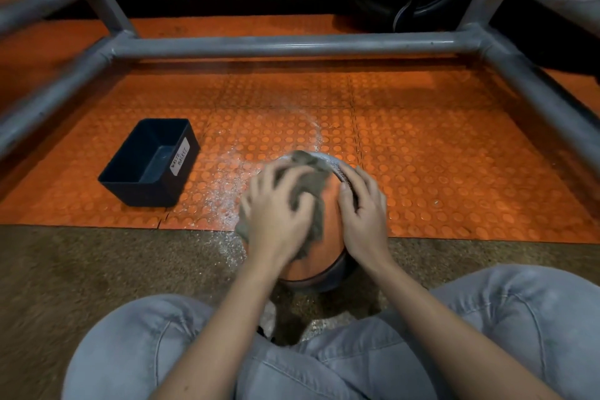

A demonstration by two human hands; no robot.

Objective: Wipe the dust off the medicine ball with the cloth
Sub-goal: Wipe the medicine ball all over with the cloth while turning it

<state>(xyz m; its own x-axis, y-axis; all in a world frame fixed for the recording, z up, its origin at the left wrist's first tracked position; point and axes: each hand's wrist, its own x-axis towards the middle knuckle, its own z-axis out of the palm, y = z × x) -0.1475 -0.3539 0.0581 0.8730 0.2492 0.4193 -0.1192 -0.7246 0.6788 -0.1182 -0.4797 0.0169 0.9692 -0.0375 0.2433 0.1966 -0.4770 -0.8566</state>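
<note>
Slippage is judged the main risk: the round orange medicine ball with grey bands (328,239), set on the floor at the seam between the orange studded rubber mat (422,156) and the brown speckled carpet (97,269), just ahead of the crossed legs, could be rolled out from under the wiping pressure if it is not braced firmly. White powdery dust (227,195) is scattered on the mat beside the ball's left. More could be smeared back onto the ball if the crumpled grey-brown cloth (306,177) is not turned to a clean face.

The left grip (276,217) is laid on top of the cloth with fingers spread and lightly bent, pressing it against the ball's upper left. It is blurred, so finer detail cannot be told. The right grip (363,214) is laid against the ball's right side, fingers close together and following the curve, with nothing pinched. A dark blue rectangular plastic bin (152,162) is seen well apart to the left.
</note>
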